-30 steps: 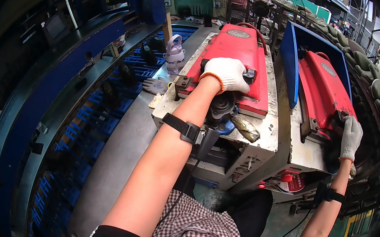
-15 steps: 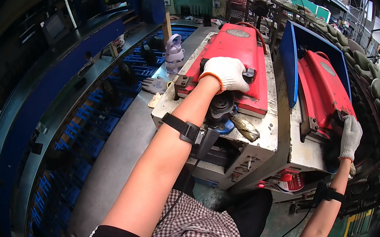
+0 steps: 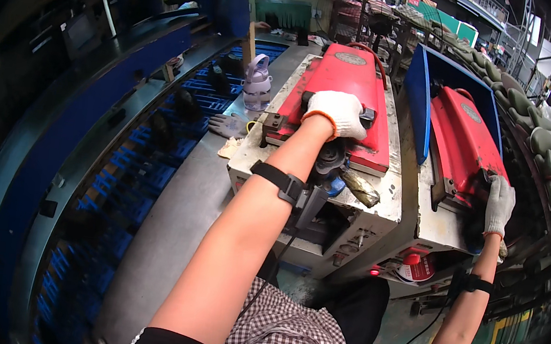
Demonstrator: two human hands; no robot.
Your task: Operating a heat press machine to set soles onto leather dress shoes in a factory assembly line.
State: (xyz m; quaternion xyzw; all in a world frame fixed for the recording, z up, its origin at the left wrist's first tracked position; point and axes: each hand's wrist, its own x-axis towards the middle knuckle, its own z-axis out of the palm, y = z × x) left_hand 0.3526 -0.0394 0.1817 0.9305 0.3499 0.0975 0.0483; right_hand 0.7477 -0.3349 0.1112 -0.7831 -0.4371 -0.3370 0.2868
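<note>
My left hand, in a white knit glove, is closed over the black handle of a long red machine cover. Much of that handle is hidden under the glove. Below it, a dark round part and a dull, shiny-skinned piece stick out at the machine's front. Over at the right machine, my right hand, also gloved, grips the dark handle at the near end of a second red cover. Its fingers partly hide that handle.
A lilac water bottle and a grey glove lie left of the near machine, on a metal table. A blue guard rises between the machines. Rows of olive pads hang at far right. Blue racks fill the left.
The whole view has shifted slightly, so the machines sit a little lower. Both hands stay on their handles, and the covers look unmoved.
</note>
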